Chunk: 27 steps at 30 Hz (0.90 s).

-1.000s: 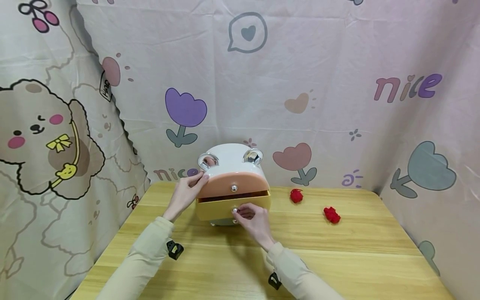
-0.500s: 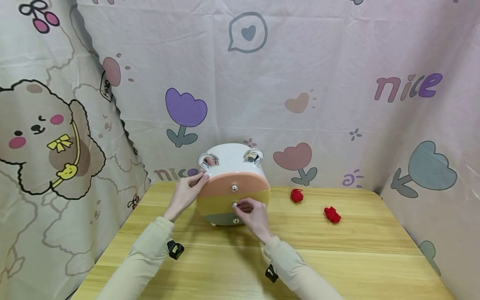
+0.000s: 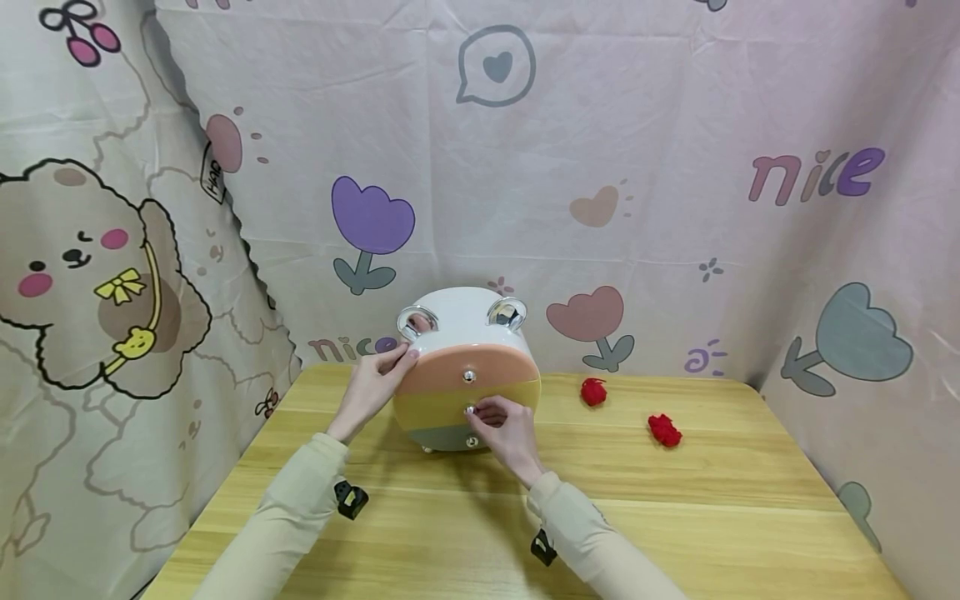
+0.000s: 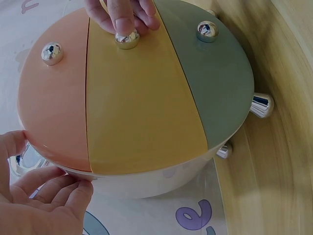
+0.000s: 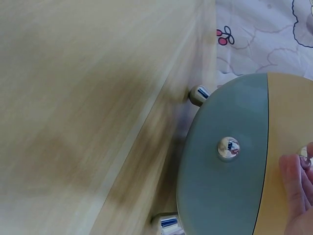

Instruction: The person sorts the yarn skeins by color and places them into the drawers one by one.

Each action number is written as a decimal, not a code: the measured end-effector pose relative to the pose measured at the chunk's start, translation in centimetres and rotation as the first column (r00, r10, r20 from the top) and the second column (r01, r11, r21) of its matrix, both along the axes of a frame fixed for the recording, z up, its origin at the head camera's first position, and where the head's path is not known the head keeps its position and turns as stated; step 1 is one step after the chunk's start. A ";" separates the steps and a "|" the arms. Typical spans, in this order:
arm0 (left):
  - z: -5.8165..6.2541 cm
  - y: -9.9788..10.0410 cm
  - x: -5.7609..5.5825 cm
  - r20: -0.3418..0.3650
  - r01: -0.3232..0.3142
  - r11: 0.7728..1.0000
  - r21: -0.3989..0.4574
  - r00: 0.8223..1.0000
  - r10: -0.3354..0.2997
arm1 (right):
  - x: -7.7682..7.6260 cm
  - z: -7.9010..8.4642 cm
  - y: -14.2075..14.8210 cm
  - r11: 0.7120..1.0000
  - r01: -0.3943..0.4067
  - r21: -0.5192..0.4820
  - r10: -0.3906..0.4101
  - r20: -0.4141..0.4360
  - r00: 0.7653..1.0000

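A small rounded drawer cabinet [image 3: 461, 315] with a white body and chrome ears stands on the table. Its front has an orange drawer [image 3: 442, 368], a yellow drawer [image 4: 139, 112] and a green drawer [image 5: 215, 191], all flush with one another. Between thumb and fingers, my right hand [image 3: 512, 429] pinches the round chrome knob [image 4: 128, 43] of the yellow drawer. My left hand [image 3: 367, 390] grips the cabinet's upper left edge beside an ear, its thumb and curled fingers against the rim in the left wrist view. What the drawers hold is hidden.
Two crumpled red pieces, one nearer the back [image 3: 593, 392] and one further right [image 3: 664, 430], lie on the wooden table [image 3: 720, 533] to the cabinet's right. A printed curtain [image 3: 660, 108] hangs behind and along both sides.
One second ago the yellow drawer stood partly out; my right hand has pushed it in flush by its knob. Since half a second ago, nothing visibly differs. The left hand has stayed put.
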State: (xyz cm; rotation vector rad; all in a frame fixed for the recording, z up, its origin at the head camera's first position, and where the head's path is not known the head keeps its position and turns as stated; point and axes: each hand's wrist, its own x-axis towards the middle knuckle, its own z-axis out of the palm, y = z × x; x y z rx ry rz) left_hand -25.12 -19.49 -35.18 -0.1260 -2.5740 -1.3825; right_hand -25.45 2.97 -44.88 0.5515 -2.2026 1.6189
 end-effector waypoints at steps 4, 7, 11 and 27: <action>0.0 0.0 0.0 0.000 0.001 1.000 0.005 1.000 -0.001 | -0.1 -0.1 0.0 1.000 0.002 -0.005 -0.002 -0.003 1.000; 0.0 0.0 0.0 -0.002 0.002 1.000 0.007 1.000 -0.002 | -0.1 -0.2 0.0 1.000 -0.002 -0.018 0.002 0.001 1.000; 0.0 0.0 0.0 -0.003 0.000 1.000 0.005 1.000 0.000 | 0.1 -0.7 0.1 0.999 -0.017 -0.048 0.019 0.035 0.999; -0.1 -0.1 0.0 -0.003 0.009 1.000 0.010 1.000 -0.009 | 0.3 -4.4 0.7 0.987 0.003 0.162 -0.024 0.127 0.992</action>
